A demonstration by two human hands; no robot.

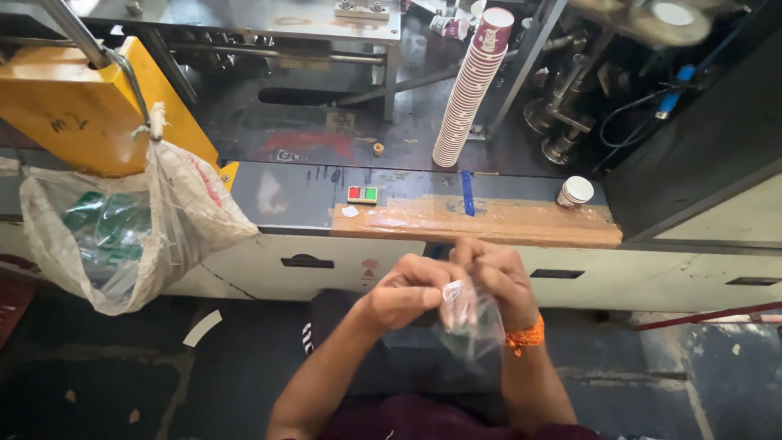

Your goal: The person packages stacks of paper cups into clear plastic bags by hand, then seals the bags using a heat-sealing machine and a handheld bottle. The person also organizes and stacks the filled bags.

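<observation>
1. A small clear plastic bag [471, 316] is being held between both hands in front of the machine's white front panel [652, 277], below the near edge of the machine deck [293, 200].
2. The bag's top is being pinched by the left hand [405, 292], whose thumb and fingers are being pressed together on the film.
3. The same top edge is being gripped by the right hand [495, 277], its fingers being curled and closed on the plastic just beside the left hand's fingertips, so that the two hands are touching or nearly so.
4. The bag's long axis is being kept roughly upright in the view: its gathered mouth is being pointed up toward the hands, and its loose body is being left hanging down toward the person's lap.
5. An orange thread band [525, 335] is being worn on the right wrist, and the hanging film is being brushed against it.
6. A tall leaning stack of paper cups [472, 90] is being carried on the deck, toward its far side, with its top being tipped to the right.
7. A single white paper cup [575, 191] is being left lying near the deck's right near corner, beside a strip of brown tape [481, 220] along the near edge.
8. A red and green switch [362, 194] is being shown on the near edge, left of the tape.
9. A woven sack [122, 236] is being hung from a yellow housing [81, 106] at the deck's left end.
</observation>
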